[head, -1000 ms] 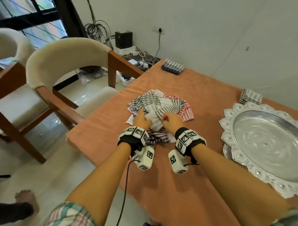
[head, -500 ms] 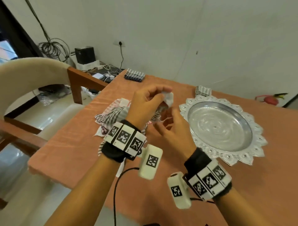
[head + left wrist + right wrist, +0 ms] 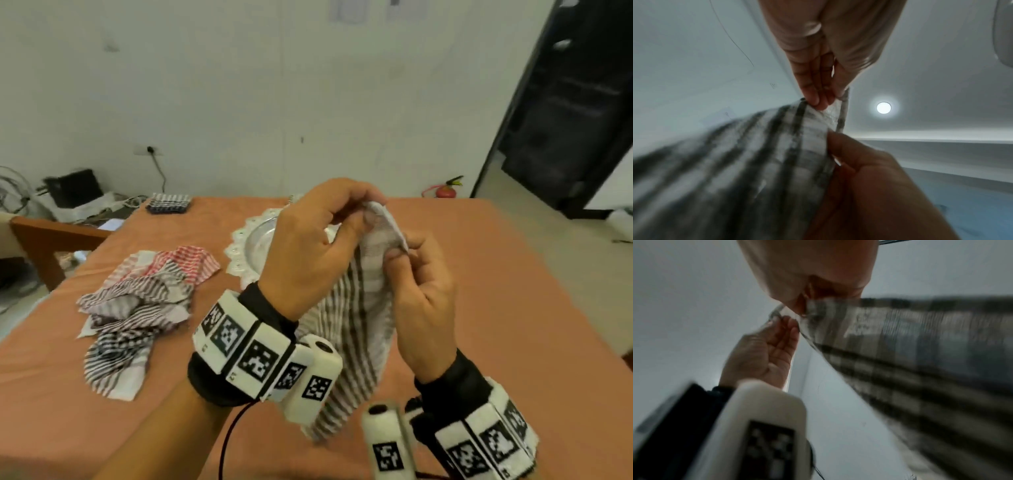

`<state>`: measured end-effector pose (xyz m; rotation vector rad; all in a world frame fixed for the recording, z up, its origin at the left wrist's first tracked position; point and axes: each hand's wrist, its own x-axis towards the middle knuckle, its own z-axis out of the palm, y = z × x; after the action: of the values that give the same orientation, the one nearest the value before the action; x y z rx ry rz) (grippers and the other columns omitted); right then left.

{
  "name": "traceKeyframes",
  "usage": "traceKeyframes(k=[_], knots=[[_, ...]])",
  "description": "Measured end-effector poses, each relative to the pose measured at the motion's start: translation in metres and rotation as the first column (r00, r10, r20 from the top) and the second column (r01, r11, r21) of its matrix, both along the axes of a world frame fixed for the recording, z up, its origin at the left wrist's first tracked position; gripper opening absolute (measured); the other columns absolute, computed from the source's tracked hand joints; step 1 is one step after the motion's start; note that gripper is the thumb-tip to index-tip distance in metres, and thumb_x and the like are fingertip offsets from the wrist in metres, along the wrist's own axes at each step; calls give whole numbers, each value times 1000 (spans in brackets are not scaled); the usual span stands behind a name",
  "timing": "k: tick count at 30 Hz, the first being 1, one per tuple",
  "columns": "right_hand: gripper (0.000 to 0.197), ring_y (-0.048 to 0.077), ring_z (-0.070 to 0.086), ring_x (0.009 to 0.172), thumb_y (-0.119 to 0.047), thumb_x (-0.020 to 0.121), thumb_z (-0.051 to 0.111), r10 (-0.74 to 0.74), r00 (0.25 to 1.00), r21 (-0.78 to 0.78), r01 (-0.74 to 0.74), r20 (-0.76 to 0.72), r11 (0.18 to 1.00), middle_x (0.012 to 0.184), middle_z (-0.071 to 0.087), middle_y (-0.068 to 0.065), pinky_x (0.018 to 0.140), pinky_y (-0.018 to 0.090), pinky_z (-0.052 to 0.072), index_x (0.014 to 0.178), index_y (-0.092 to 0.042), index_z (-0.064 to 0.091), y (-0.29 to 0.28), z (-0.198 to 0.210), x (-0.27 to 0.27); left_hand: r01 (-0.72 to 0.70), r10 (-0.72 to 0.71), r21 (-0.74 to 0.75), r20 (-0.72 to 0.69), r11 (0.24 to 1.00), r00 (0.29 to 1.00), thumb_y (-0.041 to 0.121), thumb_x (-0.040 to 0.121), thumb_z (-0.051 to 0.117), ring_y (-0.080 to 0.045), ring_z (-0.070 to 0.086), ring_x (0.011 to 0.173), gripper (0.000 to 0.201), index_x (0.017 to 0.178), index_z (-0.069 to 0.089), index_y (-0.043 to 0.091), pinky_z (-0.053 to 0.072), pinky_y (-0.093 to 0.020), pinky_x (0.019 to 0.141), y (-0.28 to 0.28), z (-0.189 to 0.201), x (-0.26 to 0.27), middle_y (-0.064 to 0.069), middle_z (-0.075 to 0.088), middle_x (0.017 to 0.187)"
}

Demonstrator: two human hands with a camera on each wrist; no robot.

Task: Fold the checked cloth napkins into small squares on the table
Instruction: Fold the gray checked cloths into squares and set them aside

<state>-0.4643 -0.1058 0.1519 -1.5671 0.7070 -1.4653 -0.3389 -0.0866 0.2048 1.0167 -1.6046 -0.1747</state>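
Note:
I hold a grey-striped checked napkin up in the air above the orange table. My left hand pinches its top edge, and my right hand pinches the same edge just beside and below it. The cloth hangs down between my wrists, its lower end near the table. The left wrist view shows the left fingers nipping the napkin; the right wrist view shows the napkin blurred. A crumpled pile of red-striped and grey-striped napkins lies to the left.
A folded dark checked napkin lies at the table's far left corner. An ornate silver tray sits behind my left hand. A wooden chair arm stands left of the table, a white wall behind, a dark doorway far right.
Both hands went from resting on the pile to lifting one grey-striped napkin up and to the right. It now hangs free between them, and my view has swung right and upward.

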Motion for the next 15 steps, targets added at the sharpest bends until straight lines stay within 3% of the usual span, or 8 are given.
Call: traceKeyframes(k=[2, 4, 5, 8, 11, 14, 15], knots=[[14, 34, 39, 50, -26, 95, 49, 7, 1000, 58, -7, -3, 998, 68, 46, 30, 45, 40, 36, 89, -14, 55, -2, 2, -45, 6, -5, 10, -24, 1000, 1000, 5, 88, 54, -16, 63, 83, 17, 96, 57, 19, 54, -29, 76, -11, 0, -38, 5, 62, 88], [22, 29, 36, 45, -34, 92, 56, -7, 994, 36, 11, -109, 999, 59, 42, 20, 41, 34, 32, 87, -13, 58, -6, 0, -89, 20, -19, 29, -50, 999, 999, 13, 89, 52, -15, 62, 80, 10, 94, 56, 20, 53, -26, 74, -23, -2, -72, 7, 60, 84], [25, 26, 41, 47, -37, 89, 58, -5, 985, 29, 10, -171, 1000, 59, 47, 15, 42, 33, 36, 87, -13, 60, -7, -2, -108, 24, -21, 43, -67, 999, 998, 17, 89, 51, -14, 61, 79, 7, 93, 56, 20, 52, -26, 74, -30, -3, -84, 8, 60, 83], [29, 37, 48, 60, -39, 85, 62, -24, 922, 47, 45, -386, 998, 70, 52, 24, 53, 42, 39, 82, -10, 62, -16, -11, -170, 3, 16, 115, -164, 993, 986, 22, 87, 49, -15, 59, 77, 7, 85, 55, 26, 52, -30, 74, -59, -7, -113, 7, 59, 78], [27, 38, 43, 62, -32, 87, 59, -87, 822, 53, 140, -563, 989, 69, 46, 24, 58, 34, 33, 77, -7, 61, -35, -22, -235, -89, 139, 218, -225, 972, 965, 23, 88, 51, -20, 59, 74, 10, 80, 55, 28, 53, -39, 75, -108, -15, -123, 0, 60, 77], [59, 18, 44, 56, -52, 80, 59, -84, 719, 83, 194, -690, 977, 68, 48, 22, 54, 20, 33, 83, 7, 59, -58, -19, -283, -208, 268, 317, -156, 925, 951, 17, 90, 49, -30, 62, 72, 7, 86, 54, 18, 56, -42, 74, -160, -25, -111, -15, 62, 81], [58, 11, 43, 54, -50, 81, 60, -66, 690, 99, 197, -721, 975, 65, 48, 18, 51, 17, 32, 83, 8, 60, -69, -16, -295, -226, 295, 348, -158, 910, 942, 16, 90, 48, -31, 61, 67, 7, 85, 54, 16, 56, -37, 68, -175, -27, -107, -19, 62, 81]])
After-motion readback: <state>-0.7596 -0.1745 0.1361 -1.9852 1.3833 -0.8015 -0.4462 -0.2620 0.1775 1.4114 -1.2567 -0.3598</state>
